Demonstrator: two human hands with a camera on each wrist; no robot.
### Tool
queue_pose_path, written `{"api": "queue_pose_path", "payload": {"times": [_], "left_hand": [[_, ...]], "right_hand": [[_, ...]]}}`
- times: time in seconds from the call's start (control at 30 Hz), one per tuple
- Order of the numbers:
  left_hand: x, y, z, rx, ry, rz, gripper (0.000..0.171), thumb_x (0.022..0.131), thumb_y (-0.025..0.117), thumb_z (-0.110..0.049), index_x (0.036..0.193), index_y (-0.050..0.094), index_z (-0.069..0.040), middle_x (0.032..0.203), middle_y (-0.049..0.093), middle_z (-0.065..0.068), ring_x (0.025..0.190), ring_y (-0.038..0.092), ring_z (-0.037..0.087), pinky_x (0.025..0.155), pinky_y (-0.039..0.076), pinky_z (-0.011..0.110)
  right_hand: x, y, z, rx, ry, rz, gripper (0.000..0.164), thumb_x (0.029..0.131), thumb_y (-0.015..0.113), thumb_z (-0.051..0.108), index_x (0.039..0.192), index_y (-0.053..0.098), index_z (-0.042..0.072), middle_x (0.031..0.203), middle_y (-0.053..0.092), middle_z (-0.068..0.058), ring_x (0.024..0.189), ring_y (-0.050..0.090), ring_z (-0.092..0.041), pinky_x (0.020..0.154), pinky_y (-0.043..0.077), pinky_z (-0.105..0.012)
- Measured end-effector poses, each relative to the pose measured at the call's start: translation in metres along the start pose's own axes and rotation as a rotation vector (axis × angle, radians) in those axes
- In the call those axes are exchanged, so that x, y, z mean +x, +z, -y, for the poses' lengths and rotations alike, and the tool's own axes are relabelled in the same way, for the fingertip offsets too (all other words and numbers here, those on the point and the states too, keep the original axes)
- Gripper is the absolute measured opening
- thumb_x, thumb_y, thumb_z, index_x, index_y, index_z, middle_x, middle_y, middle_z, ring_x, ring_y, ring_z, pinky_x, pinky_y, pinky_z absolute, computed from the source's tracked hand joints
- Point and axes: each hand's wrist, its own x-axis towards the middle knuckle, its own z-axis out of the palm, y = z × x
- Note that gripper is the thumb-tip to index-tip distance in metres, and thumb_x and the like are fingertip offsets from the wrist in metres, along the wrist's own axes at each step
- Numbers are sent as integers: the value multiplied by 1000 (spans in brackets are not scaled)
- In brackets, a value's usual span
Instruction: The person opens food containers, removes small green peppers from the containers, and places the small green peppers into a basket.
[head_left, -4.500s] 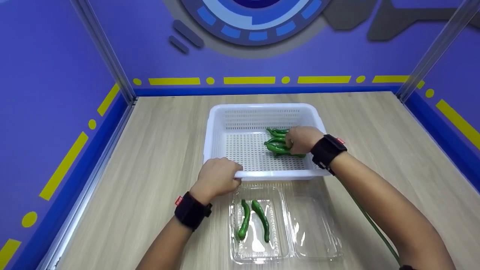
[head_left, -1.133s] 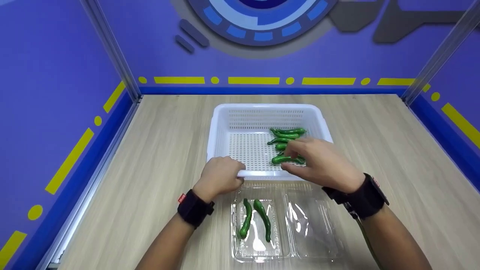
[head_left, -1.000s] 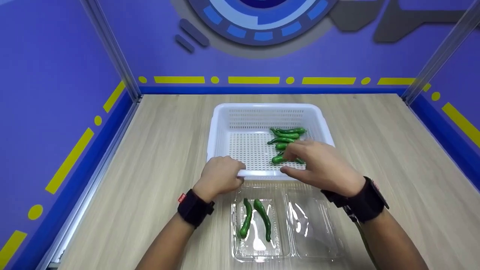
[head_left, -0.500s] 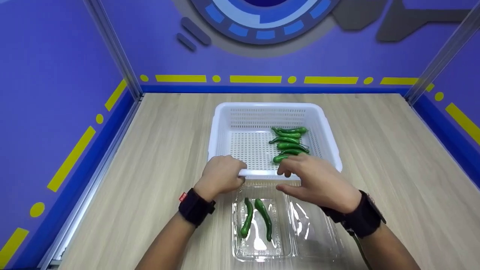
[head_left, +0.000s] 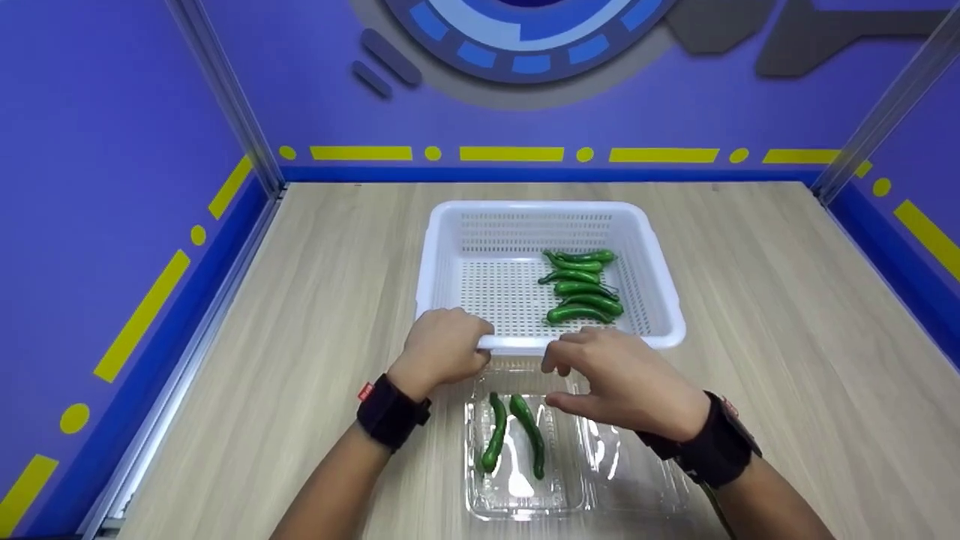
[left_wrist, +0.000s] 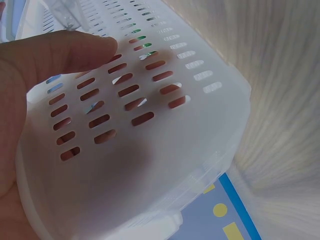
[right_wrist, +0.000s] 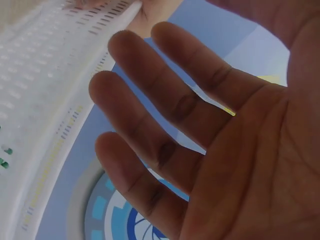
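Observation:
My left hand [head_left: 442, 346] grips the front rim of a white perforated basket [head_left: 516, 206]; in the left wrist view its thumb lies against the basket wall [left_wrist: 195, 132]. Several green chili peppers [head_left: 583, 288] lie roughly parallel in the right half of the basket. My right hand [head_left: 626, 382] is just in front of the rim, over the hinge side of an open clear plastic clamshell box [head_left: 480, 506]. Its fingers are relaxed and apart, and the right wrist view shows a bare palm [right_wrist: 245, 165]. Two more chili peppers [head_left: 529, 436] lie lengthwise in the box's left half.
The box's transparent lid [head_left: 637, 484] lies flat to the right, partly under my right hand and wristband. Blue panels [head_left: 495, 127] with yellow marks wall in the wooden table [head_left: 337, 262] at the back and both sides.
My right hand, earlier among the chili peppers in the basket, has drawn back towards me over the front rim, uncovering them. The left hand keeps its grip.

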Motion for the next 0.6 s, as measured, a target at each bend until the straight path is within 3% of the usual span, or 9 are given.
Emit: {"api": "queue_pose_path", "payload": {"times": [0.33,0.6], "left_hand": [[1,0,0,12,1,11,14,81,67,-24,70,60,-21,64,60,-5,57,56,18,50,42,37],[1,-1,-1,10,4,-13,15,79,67,-22,67,59,-21,63,60,-5,56,55,18,50,44,39]], "right_hand": [[2,16,12,9,-44,134,28,80,80,34,103,70,22,102,71,8,96,67,-13,81,55,-34],[-1,26,14,-1,-51,223,33,76,82,27,105,70,18,104,71,4,99,66,-19,87,54,-39]]}}
